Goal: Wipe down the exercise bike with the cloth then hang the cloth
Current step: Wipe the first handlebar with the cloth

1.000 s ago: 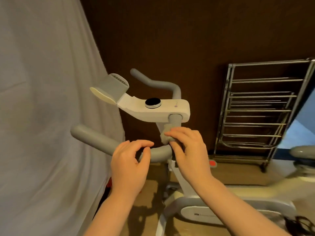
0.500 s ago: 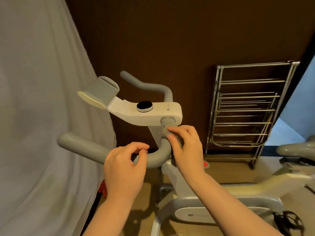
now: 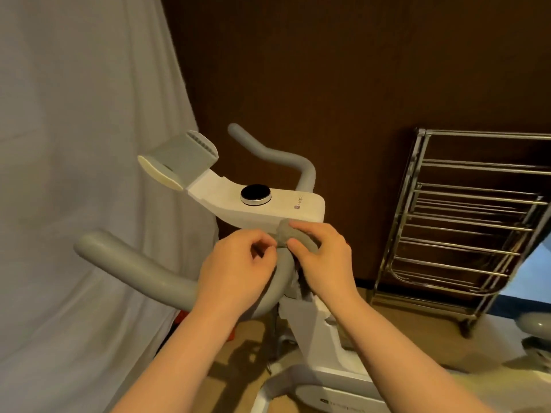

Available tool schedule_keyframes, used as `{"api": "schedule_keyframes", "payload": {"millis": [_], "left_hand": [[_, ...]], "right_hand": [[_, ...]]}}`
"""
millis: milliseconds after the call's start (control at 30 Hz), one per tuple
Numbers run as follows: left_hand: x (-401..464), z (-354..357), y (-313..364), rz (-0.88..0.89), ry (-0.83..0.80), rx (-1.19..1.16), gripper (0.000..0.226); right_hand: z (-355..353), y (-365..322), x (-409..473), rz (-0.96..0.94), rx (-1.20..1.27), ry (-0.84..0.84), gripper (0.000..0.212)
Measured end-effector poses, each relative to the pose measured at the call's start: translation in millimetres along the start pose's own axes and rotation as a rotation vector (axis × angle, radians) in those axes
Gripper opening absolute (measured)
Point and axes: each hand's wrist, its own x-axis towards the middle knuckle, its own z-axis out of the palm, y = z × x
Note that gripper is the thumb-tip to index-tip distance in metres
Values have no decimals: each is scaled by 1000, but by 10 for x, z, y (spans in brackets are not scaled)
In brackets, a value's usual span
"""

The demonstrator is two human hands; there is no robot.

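Your right hand's fingers (image 3: 301, 226) are curling over a small grey cloth (image 3: 287, 234) and your thumb is pinching it from below, pressing it onto the grey handlebar (image 3: 143, 269) just under the white console (image 3: 268, 207); your left hand's fingers (image 3: 262, 238) are curling in with thumb and forefinger meeting right beside the cloth, though you cannot tell whether they are catching its edge. Around you, a pale sheet (image 3: 74, 174) is hanging on the left and a dark brown wall (image 3: 328, 70) is standing behind. The exercise bike (image 3: 313, 338) is filling the middle, its white post dropping from the console to the frame below. A chrome rack (image 3: 465, 222) is leaning against the wall on the right. Your left hand (image 3: 235, 272) is lying across the handlebar's bend and your right hand (image 3: 325, 260) is sitting just right of it. A black round dial (image 3: 255, 194) is sitting on the console.
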Motion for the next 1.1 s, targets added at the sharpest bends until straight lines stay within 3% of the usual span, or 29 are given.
{"api": "schedule_keyframes", "payload": {"millis": [133, 267, 433, 533, 700, 833, 933, 1000, 1100], "left_hand": [[-43, -13, 34, -8, 58, -8, 15], [-10, -24, 34, -15, 49, -34, 14], [-31, -25, 67, 8, -45, 60, 12], [-35, -20, 89, 3, -74, 81, 7], [-32, -8, 94, -47, -65, 103, 8], [-49, -1, 94, -48, -18, 112, 8], [-51, 15, 89, -48, 2, 131, 10], [-66, 18, 87, -47, 1, 144, 10], [-69, 9, 82, -38, -8, 132, 8]], "right_hand": [[28, -3, 8, -28, -14, 33, 30], [-88, 31, 64, -167, -76, -167, 28], [-113, 68, 157, -218, -165, -149, 30], [-153, 69, 74, -347, -164, -249, 29], [-129, 155, 216, -302, -144, -158, 29], [-171, 185, 32, -365, -55, -250, 27], [-121, 221, 354, -287, -70, -193, 28], [-87, 191, 193, -252, -40, -130, 29], [-119, 140, -118, -313, -2, -188, 28]]}}
